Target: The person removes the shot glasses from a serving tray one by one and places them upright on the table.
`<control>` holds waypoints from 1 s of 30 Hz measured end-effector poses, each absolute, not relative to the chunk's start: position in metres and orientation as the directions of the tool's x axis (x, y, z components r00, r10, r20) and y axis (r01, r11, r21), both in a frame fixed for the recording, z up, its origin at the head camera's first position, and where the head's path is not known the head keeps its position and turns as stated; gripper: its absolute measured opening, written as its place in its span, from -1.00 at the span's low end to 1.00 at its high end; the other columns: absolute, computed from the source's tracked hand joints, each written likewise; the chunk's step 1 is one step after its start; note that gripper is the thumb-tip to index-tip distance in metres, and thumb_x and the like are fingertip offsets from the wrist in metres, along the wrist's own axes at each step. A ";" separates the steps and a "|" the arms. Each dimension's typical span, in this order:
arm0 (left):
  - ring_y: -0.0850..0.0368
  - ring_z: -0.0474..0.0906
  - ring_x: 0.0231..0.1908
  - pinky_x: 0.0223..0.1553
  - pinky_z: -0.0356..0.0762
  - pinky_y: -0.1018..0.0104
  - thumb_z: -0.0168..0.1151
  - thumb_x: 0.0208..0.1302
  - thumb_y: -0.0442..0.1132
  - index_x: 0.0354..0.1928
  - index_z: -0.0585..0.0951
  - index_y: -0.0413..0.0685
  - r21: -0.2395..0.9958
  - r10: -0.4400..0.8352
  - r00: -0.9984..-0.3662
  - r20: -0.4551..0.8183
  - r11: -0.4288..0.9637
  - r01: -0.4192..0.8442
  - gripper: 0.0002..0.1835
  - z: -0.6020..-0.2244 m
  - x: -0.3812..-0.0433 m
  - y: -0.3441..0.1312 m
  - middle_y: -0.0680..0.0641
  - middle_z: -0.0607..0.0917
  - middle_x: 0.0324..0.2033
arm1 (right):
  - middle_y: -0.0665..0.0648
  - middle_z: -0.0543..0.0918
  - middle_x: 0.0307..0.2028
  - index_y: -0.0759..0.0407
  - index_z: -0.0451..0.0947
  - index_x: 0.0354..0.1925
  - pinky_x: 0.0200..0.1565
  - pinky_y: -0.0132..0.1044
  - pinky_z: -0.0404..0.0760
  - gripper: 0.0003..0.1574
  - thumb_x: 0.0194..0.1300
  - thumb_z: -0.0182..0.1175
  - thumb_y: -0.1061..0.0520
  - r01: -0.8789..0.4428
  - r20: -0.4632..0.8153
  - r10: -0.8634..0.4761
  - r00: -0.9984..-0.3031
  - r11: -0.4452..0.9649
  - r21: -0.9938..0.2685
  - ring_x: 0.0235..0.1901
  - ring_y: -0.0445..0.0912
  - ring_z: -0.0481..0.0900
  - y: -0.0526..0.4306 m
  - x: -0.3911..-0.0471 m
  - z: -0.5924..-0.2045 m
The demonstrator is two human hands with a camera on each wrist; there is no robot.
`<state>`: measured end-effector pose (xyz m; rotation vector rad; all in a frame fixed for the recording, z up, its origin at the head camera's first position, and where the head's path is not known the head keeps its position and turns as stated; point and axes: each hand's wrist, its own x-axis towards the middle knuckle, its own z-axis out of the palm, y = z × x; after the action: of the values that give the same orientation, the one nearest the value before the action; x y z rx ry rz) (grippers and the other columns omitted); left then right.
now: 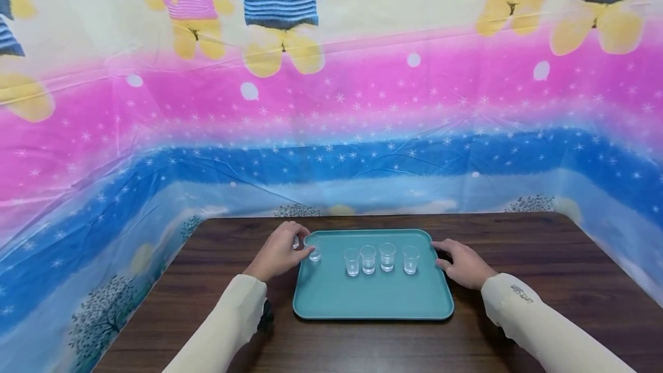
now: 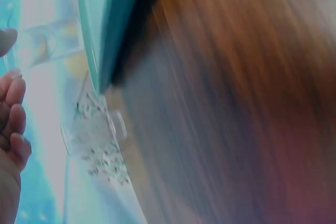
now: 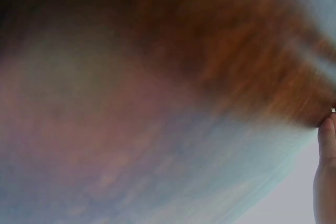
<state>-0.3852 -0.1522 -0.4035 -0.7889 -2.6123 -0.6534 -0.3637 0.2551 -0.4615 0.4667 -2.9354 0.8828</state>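
Note:
My left hand (image 1: 282,251) is at the far left corner of a green tray (image 1: 373,304), thumb and fingers pinching the rim of a small clear shot glass (image 1: 313,253). The glass stands upright in that corner. Its side also shows in the left wrist view, between thumb and fingertips. Just off the tray, partly hidden behind the same hand, is another shot glass (image 2: 92,135). Several more shot glasses (image 1: 368,266) stand upright in a row across the tray's middle. At the tray's right side my right hand (image 1: 463,263) grips the rim with thumb and fingers.
The tray lies on a dark wood-grain table (image 1: 217,298). Behind the table's far edge hangs a patterned cloth (image 1: 362,91) with bears and snowflakes. Both wrist views are partly blurred.

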 end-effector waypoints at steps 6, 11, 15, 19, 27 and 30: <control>0.16 0.32 -0.38 -0.28 0.24 0.19 0.29 -0.05 -0.15 -0.30 0.55 -0.12 0.286 0.344 -0.804 0.486 0.806 0.518 -0.73 -0.404 -0.388 -0.172 -0.02 0.53 -0.43 | 0.17 0.36 0.02 0.18 0.21 0.19 -0.07 0.08 0.26 -0.42 0.20 0.05 0.14 -0.294 0.119 -0.273 -0.955 0.797 -0.528 0.04 0.11 0.28 0.255 -0.362 -0.459; 0.13 0.33 -0.38 -0.29 0.19 0.19 0.30 -0.07 -0.14 -0.33 0.56 -0.16 0.258 0.279 -0.824 0.493 0.858 0.444 -0.72 -0.406 -0.390 -0.183 -0.01 0.53 -0.46 | 0.17 0.38 -0.01 0.19 0.22 0.18 -0.08 0.07 0.28 -0.42 0.20 0.06 0.14 -0.294 0.121 -0.272 -0.955 0.802 -0.521 0.02 0.11 0.30 0.255 -0.361 -0.459; 0.12 0.32 -0.39 -0.31 0.17 0.19 0.30 -0.06 -0.11 -0.35 0.55 -0.14 0.259 0.230 -0.855 0.464 0.888 0.379 -0.72 -0.409 -0.390 -0.188 -0.01 0.53 -0.47 | 0.16 0.39 -0.02 0.19 0.22 0.18 -0.08 0.07 0.28 -0.42 0.20 0.06 0.14 -0.298 0.125 -0.273 -0.954 0.803 -0.516 0.02 0.10 0.31 0.254 -0.362 -0.459; 0.11 0.32 -0.38 -0.28 0.16 0.17 0.29 -0.05 -0.11 -0.33 0.55 -0.14 0.272 0.203 -0.879 0.432 0.899 0.342 -0.71 -0.412 -0.391 -0.189 -0.02 0.53 -0.46 | 0.17 0.38 0.00 0.18 0.22 0.18 -0.08 0.08 0.27 -0.42 0.20 0.06 0.14 -0.299 0.125 -0.275 -0.953 0.798 -0.523 0.03 0.11 0.30 0.254 -0.362 -0.459; 0.12 0.33 -0.38 -0.28 0.16 0.18 0.28 -0.03 -0.11 -0.31 0.55 -0.17 0.283 0.173 -0.901 0.398 0.911 0.300 -0.69 -0.414 -0.392 -0.185 0.01 0.52 -0.48 | 0.17 0.37 0.01 0.18 0.22 0.18 -0.07 0.08 0.27 -0.42 0.19 0.06 0.15 -0.289 0.116 -0.269 -0.956 0.798 -0.528 0.03 0.11 0.29 0.254 -0.362 -0.458; 0.11 0.34 -0.39 -0.29 0.15 0.18 0.28 -0.03 -0.11 -0.31 0.55 -0.17 0.287 0.158 -0.907 0.391 0.915 0.284 -0.70 -0.415 -0.392 -0.183 -0.01 0.52 -0.48 | 0.17 0.37 0.01 0.18 0.22 0.18 -0.07 0.07 0.27 -0.42 0.19 0.06 0.15 -0.286 0.116 -0.266 -0.957 0.798 -0.531 0.04 0.10 0.29 0.254 -0.362 -0.459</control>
<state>-0.3923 -0.1834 -0.4152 -0.3241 -2.7117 -0.4828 -0.3622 0.2545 -0.4593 0.4526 -2.9452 0.8783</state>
